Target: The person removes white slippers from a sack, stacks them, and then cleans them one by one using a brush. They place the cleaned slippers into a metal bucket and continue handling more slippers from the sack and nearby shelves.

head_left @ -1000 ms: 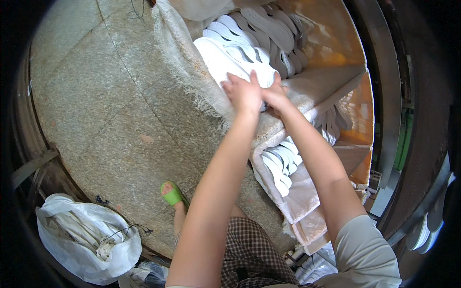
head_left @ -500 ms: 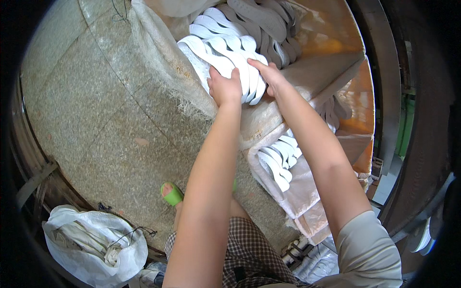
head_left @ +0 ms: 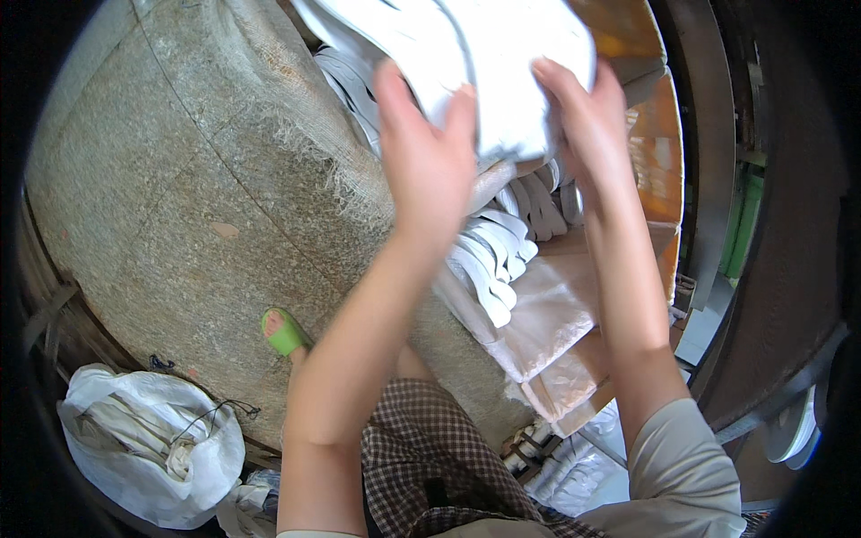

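A thick bunch of white shoe soles (head_left: 520, 76) is held up between my two hands at the top of the view, slightly blurred. My left hand (head_left: 423, 152) grips its left side, thumb on the near face. On the right side my right hand (head_left: 587, 121) is closed round the bunch, its thumb lying on the white surface. Below and between my forearms, more white soles (head_left: 489, 255) sit in a row in a pale fabric-lined compartment (head_left: 560, 291). Greyish soles (head_left: 538, 202) show behind them. Part of another stack of soles (head_left: 350, 81) peeks out left of my left hand.
A frayed woven sack edge (head_left: 296, 125) hangs on the left of the compartments. An orange-tan panel (head_left: 659, 143) and a metal upright (head_left: 717, 161) stand to the right. A white sack (head_left: 152, 439) of cloth-like stuff lies lower left, near my green slipper (head_left: 285, 332).
Both hands have lifted the bunch of white soles out of the upper compartment, closer to me. The view has shifted a little, and more of the lower compartment shows.
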A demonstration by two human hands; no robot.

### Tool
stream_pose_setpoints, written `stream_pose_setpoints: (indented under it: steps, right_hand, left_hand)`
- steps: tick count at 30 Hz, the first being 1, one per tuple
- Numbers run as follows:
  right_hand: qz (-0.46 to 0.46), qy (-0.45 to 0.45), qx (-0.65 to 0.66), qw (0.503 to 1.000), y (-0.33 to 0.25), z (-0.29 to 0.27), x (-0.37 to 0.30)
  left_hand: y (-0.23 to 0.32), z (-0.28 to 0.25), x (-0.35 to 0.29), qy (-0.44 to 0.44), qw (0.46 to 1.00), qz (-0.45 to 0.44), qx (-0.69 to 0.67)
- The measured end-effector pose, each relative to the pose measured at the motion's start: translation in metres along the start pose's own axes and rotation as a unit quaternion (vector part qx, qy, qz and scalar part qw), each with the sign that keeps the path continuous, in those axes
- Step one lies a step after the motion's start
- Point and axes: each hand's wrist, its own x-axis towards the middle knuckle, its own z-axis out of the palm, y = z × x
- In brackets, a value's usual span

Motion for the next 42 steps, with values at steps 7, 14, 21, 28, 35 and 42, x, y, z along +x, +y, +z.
stream_pose_setpoints:
  steps: [7,14,21,28,35,42]
  right_hand:
    - [0.103,0.187,-0.024,0.977,-0.018,-0.113,-0.170]
    - [0.161,0.289,-0.162,0.930,0.041,-0.186,-0.267]
    - [0.154,0.150,-0.309,0.926,0.166,-0.234,-0.163]
    - [0.274,-0.114,-0.288,0.910,0.297,-0.219,-0.038]
    - [0.231,-0.125,-0.345,0.901,0.312,-0.185,0.024]
    - [0.108,-0.042,-0.559,0.821,0.313,-0.143,0.001]
  left_hand:
    - [0.055,0.019,-0.160,-0.157,0.978,-0.139,0.001]
    - [0.002,0.062,-0.268,-0.219,0.942,-0.246,0.062]
    - [-0.131,0.141,-0.261,-0.090,0.949,-0.301,0.038]
    - [-0.215,0.140,-0.232,0.050,0.936,-0.348,-0.006]
    - [-0.141,0.079,-0.300,0.106,0.902,-0.321,0.268]
    - [-0.186,0.090,-0.299,0.177,0.827,-0.480,0.233]
